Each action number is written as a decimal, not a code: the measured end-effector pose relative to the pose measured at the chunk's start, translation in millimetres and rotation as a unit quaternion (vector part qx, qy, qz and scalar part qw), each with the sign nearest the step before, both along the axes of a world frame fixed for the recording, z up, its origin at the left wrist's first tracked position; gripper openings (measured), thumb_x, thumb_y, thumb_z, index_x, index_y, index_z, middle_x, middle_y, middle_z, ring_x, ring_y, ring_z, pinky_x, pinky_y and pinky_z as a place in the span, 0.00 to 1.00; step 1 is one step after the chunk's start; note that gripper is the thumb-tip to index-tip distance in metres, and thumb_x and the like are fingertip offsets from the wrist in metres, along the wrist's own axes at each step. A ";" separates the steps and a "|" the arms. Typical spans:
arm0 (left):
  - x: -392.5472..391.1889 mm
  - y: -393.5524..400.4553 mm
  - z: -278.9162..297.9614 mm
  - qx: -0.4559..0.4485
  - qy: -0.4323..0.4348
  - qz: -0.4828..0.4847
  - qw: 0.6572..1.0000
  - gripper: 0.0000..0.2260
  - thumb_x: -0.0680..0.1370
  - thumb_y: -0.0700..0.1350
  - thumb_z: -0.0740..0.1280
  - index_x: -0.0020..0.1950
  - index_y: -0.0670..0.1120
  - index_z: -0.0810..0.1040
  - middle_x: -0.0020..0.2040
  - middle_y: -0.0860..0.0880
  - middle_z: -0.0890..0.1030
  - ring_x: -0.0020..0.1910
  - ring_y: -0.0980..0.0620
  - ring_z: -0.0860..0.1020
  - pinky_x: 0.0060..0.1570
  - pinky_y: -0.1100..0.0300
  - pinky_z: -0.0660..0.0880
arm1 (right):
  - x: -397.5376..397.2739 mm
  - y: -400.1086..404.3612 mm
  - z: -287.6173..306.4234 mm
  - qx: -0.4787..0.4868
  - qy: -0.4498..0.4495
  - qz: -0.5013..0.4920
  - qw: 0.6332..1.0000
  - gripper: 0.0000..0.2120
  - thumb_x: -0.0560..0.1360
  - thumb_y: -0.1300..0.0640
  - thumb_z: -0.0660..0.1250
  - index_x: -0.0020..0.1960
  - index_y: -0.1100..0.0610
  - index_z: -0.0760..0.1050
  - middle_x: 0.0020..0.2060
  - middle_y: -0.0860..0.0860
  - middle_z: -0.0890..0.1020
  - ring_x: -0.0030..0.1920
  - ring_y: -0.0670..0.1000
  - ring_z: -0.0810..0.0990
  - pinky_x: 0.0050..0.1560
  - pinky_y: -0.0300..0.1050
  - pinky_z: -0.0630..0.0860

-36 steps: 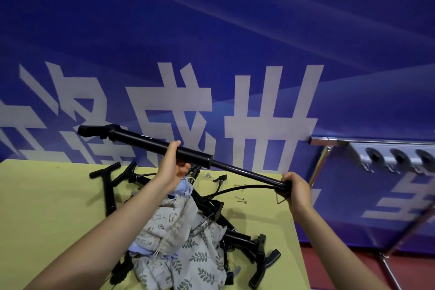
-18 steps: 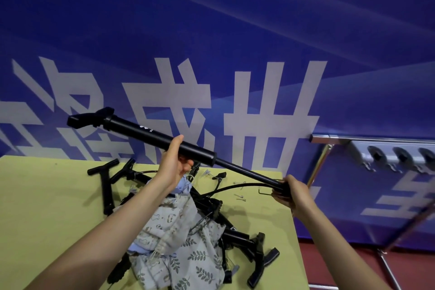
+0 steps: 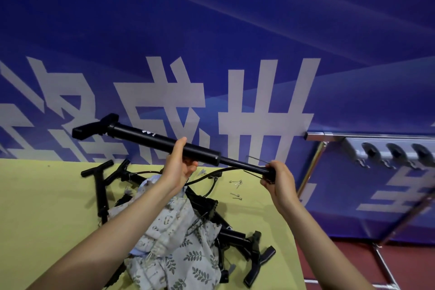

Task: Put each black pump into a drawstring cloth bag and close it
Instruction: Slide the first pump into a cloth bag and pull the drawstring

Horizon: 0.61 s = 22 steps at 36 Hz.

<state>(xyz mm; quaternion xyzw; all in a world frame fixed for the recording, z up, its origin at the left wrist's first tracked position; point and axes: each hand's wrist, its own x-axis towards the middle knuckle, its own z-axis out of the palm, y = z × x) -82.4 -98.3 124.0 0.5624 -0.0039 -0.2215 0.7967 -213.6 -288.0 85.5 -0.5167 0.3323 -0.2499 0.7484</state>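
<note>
I hold a long black pump (image 3: 146, 136) in the air above the yellow table (image 3: 42, 214), its T-handle end up at the left. My left hand (image 3: 176, 167) grips the barrel near its middle. My right hand (image 3: 277, 176) grips the thin lower end, where a wire foot piece sticks out. Below lie several more black pumps (image 3: 235, 233) in a heap. A pile of leaf-print drawstring cloth bags (image 3: 179, 249) lies over them, partly hidden by my left forearm.
Small metal needles (image 3: 236, 184) lie loose on the table near its far right edge. A blue banner wall (image 3: 211, 42) stands right behind the table. A metal rack with grey sockets (image 3: 388, 151) stands to the right, over red floor.
The pump has shifted right and tilted slightly, its handle end swinging closer to the middle. Both hands keep their grip.
</note>
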 end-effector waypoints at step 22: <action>-34.9 -19.4 -13.4 0.022 0.003 -0.070 0.997 0.15 0.80 0.51 0.62 0.47 0.39 0.71 0.31 0.45 0.75 0.23 0.52 0.73 0.20 0.65 0.69 | 12.2 66.9 7.0 -0.039 -0.002 0.045 0.998 0.10 0.82 0.57 0.53 0.49 0.58 0.72 0.44 0.53 0.75 0.44 0.51 0.75 0.43 0.47 0.75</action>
